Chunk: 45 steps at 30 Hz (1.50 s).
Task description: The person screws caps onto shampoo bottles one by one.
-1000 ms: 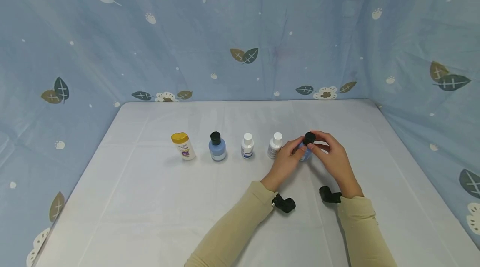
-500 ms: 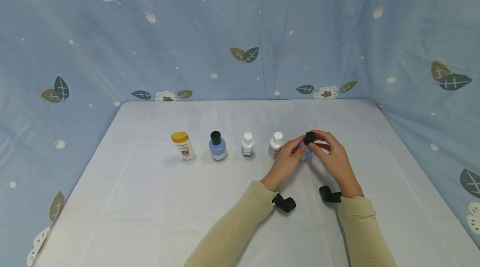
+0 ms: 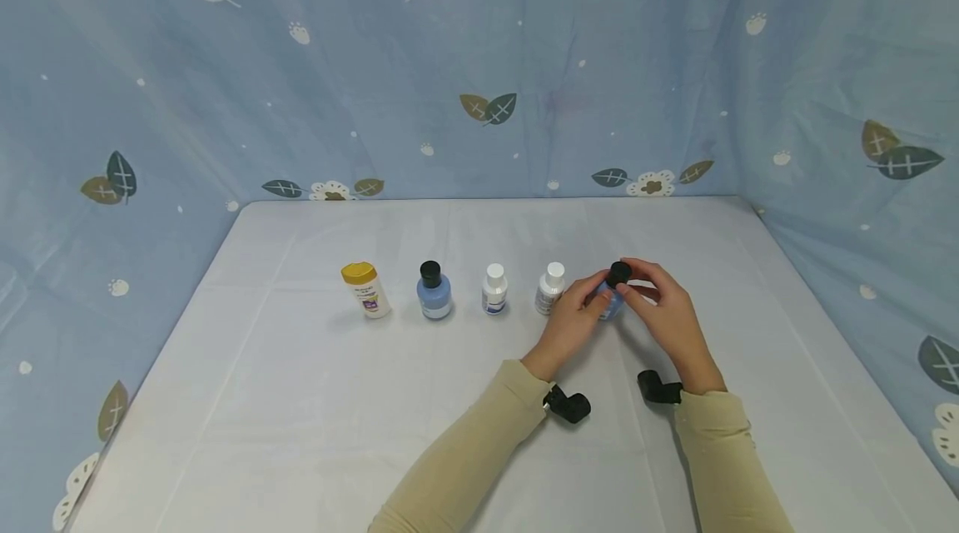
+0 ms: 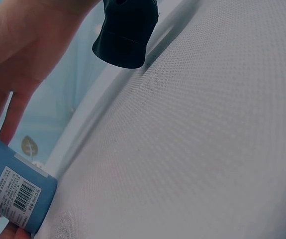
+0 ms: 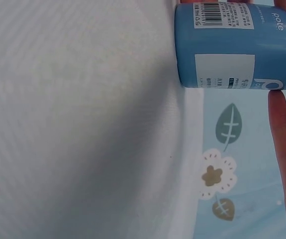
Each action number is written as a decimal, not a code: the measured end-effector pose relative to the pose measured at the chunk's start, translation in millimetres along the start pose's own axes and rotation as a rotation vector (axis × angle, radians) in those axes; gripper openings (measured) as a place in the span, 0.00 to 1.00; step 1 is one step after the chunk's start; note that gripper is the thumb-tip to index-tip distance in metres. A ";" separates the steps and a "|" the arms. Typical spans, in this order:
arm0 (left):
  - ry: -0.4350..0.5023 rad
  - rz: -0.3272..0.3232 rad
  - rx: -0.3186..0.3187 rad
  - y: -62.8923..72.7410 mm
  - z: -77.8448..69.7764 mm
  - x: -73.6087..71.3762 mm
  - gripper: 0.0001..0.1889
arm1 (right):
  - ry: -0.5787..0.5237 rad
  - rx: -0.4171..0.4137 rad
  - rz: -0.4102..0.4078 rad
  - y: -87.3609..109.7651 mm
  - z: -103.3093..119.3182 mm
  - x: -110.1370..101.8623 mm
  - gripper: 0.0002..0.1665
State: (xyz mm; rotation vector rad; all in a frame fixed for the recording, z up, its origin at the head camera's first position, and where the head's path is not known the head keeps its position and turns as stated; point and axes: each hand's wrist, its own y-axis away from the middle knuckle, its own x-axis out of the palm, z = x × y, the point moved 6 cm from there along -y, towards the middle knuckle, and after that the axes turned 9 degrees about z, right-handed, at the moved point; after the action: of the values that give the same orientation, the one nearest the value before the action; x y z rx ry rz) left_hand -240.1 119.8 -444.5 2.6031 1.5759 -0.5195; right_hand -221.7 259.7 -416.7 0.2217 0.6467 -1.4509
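A blue bottle with a black cap stands upright on the table at the right end of a row. My left hand grips its body from the left, thumb in front. My right hand has thumb and forefinger around the cap. Up close in the left wrist view, the blue bottle shows a barcode label between my fingers. The right wrist view has the blue bottle's base down at the white cloth; its cap is out of frame there.
Left of my hands stand a white bottle, another white bottle, a second blue bottle with a black cap, and a white bottle with a yellow lid. A white cloth covers the table; a blue patterned curtain hangs behind.
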 end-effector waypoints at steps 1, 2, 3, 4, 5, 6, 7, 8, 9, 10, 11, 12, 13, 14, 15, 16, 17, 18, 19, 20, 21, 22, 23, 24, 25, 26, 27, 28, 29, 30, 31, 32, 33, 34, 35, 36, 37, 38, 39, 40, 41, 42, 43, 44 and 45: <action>-0.002 -0.001 0.002 0.1 -0.4 -0.2 0.21 | 0.001 0.000 -0.009 -0.7 -5.9 0.2 0.26; -0.003 -0.001 0.003 0.2 -0.9 -0.4 0.21 | 0.006 0.000 -0.016 -1.5 -11.6 0.4 0.26; -0.005 -0.002 0.003 0.2 -1.0 -0.6 0.21 | 0.017 -0.004 -0.023 -2.6 -19.1 1.0 0.26; -0.005 -0.002 0.003 0.2 -1.0 -0.7 0.21 | 0.032 -0.008 -0.032 -3.9 -26.9 1.4 0.26; -0.005 -0.002 0.002 0.3 -0.9 -0.7 0.21 | 0.065 -0.004 -0.046 -4.5 -30.6 1.8 0.26; -0.005 -0.003 0.001 0.2 -0.5 -0.7 0.21 | 0.082 -0.009 -0.059 -5.7 -38.7 2.1 0.26; -0.005 -0.003 0.001 0.1 -0.1 -0.6 0.21 | 0.101 -0.014 -0.071 -6.9 -45.9 2.3 0.26; -0.007 -0.004 0.002 0.0 0.2 -0.6 0.21 | 0.114 -0.019 -0.080 -7.8 -50.0 2.3 0.26; -0.010 -0.004 0.004 -0.1 0.5 -0.5 0.21 | 0.132 -0.020 -0.091 -8.6 -53.4 2.1 0.26; -0.011 -0.004 0.006 -0.1 0.5 -0.4 0.21 | 0.147 -0.021 -0.101 -9.3 -56.0 1.8 0.26; -0.013 -0.005 0.011 -0.1 0.3 -0.3 0.21 | 0.155 -0.023 -0.105 -9.8 -57.8 1.7 0.26; -0.011 -0.005 0.014 -0.1 0.2 -0.3 0.21 | 0.164 -0.019 -0.105 -10.3 -59.2 1.7 0.26; -0.011 -0.006 0.018 -0.1 0.1 -0.2 0.21 | 0.169 -0.012 -0.106 -10.4 -59.9 1.7 0.26; -0.011 -0.006 0.019 -0.1 0.1 -0.2 0.21 | 0.178 -0.005 -0.108 -10.1 -60.4 1.8 0.26; -0.010 -0.007 0.018 -0.1 0.3 -0.1 0.21 | 0.177 0.004 -0.107 -10.1 -61.6 2.0 0.26; -0.008 -0.008 0.018 -0.1 0.5 0.0 0.21 | 0.172 0.012 -0.103 -9.9 -62.2 2.3 0.26; -0.006 -0.010 0.017 -0.2 0.6 0.0 0.21 | 0.169 0.019 -0.101 -9.8 -63.6 2.6 0.26; -0.006 -0.011 0.016 -0.3 0.8 0.0 0.21 | 0.171 0.024 -0.103 -9.8 -64.2 2.7 0.26; -0.010 -0.012 0.016 -0.2 0.7 0.0 0.21 | 0.177 0.025 -0.108 -9.6 -64.1 2.6 0.26; -0.014 -0.012 0.016 -0.3 0.6 0.1 0.21 | 0.178 0.023 -0.109 -9.8 -63.6 2.5 0.26; -0.015 -0.013 0.017 -0.3 0.4 0.1 0.21 | 0.172 0.022 -0.106 -10.0 -61.9 2.5 0.26; -0.018 -0.014 0.020 -0.3 0.1 0.0 0.21 | 0.172 0.018 -0.106 -9.6 -58.1 2.2 0.26; -0.021 -0.015 0.022 -0.3 -0.5 -0.2 0.21 | 0.171 0.010 -0.104 -9.4 -53.0 2.1 0.26; -0.026 -0.016 0.025 -0.2 -1.0 -0.3 0.21 | 0.153 0.003 -0.094 -8.4 -43.7 1.8 0.27; -0.029 -0.017 0.025 0.0 -1.3 -0.4 0.21 | 0.135 0.001 -0.083 -7.2 -34.1 1.7 0.27; -0.036 -0.020 0.026 0.0 -1.5 -0.4 0.21 | 0.124 0.001 -0.076 -5.9 -25.0 1.5 0.27; -0.038 -0.021 0.026 0.2 -1.7 -0.5 0.21 | 0.113 0.004 -0.073 -4.4 -15.1 1.2 0.27; -0.045 -0.022 0.028 0.3 -2.0 -0.5 0.21 | 0.110 0.004 -0.070 -3.0 -5.9 0.9 0.27; -0.052 -0.021 0.030 0.4 -2.2 -0.5 0.21 | 0.108 0.006 -0.065 -2.1 2.2 0.7 0.27; -0.057 -0.021 0.031 0.4 -2.3 -0.4 0.21 | 0.105 0.012 -0.066 -1.3 8.6 0.4 0.27; -0.059 -0.020 0.030 0.4 -2.2 -0.4 0.21 | 0.121 0.017 -0.071 -0.9 11.9 0.3 0.27; -0.058 -0.020 0.031 0.5 -2.2 -0.5 0.21 | 0.133 0.020 -0.075 -0.7 14.0 0.3 0.27; -0.050 -0.018 0.033 0.4 -2.1 -0.5 0.21 | 0.135 0.024 -0.073 -0.8 15.9 0.5 0.27; -0.047 -0.017 0.034 0.3 -2.1 -0.7 0.21 | 0.139 0.031 -0.073 -0.9 16.5 0.7 0.27; -0.042 -0.017 0.033 0.0 -1.9 -0.9 0.21 | 0.142 0.039 -0.074 -1.1 16.1 1.2 0.27; -0.036 -0.018 0.031 0.0 -1.7 -1.1 0.20 | 0.141 0.041 -0.073 -1.3 15.8 1.6 0.27; -0.032 -0.017 0.028 0.0 -1.3 -1.3 0.20 | 0.145 0.043 -0.068 -1.4 15.7 2.0 0.28; -0.029 -0.016 0.026 -0.1 -1.2 -1.4 0.20 | 0.143 0.044 -0.066 -1.5 15.8 2.2 0.28; -0.026 -0.013 0.023 -0.1 -1.0 -1.3 0.20 | 0.142 0.043 -0.062 -1.3 15.8 2.4 0.28; -0.027 -0.013 0.020 -0.1 -0.9 -1.4 0.20 | 0.137 0.043 -0.061 -1.1 15.7 2.3 0.28; -0.021 -0.014 0.020 -0.3 -0.9 -1.3 0.20 | 0.136 0.038 -0.058 -1.0 16.1 2.1 0.28; -0.015 -0.015 0.018 -0.2 -0.9 -1.2 0.20 | 0.134 0.032 -0.053 -0.8 16.7 1.4 0.28; -0.014 -0.014 0.017 -0.3 -1.0 -1.1 0.20 | 0.134 0.029 -0.049 -0.4 17.3 0.8 0.28; -0.010 -0.013 0.017 -0.2 -1.2 -0.9 0.20 | 0.137 0.019 -0.044 -0.1 18.3 0.1 0.27; -0.006 -0.012 0.017 -0.3 -1.2 -0.7 0.20 | 0.137 0.014 -0.038 0.3 18.7 -0.7 0.27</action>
State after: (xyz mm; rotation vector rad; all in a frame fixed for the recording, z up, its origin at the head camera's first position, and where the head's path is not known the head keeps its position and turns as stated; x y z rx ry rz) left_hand -240.3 119.6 -443.1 2.6027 1.5935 -0.5435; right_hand -216.3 250.7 -401.2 0.3235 0.7555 -1.4859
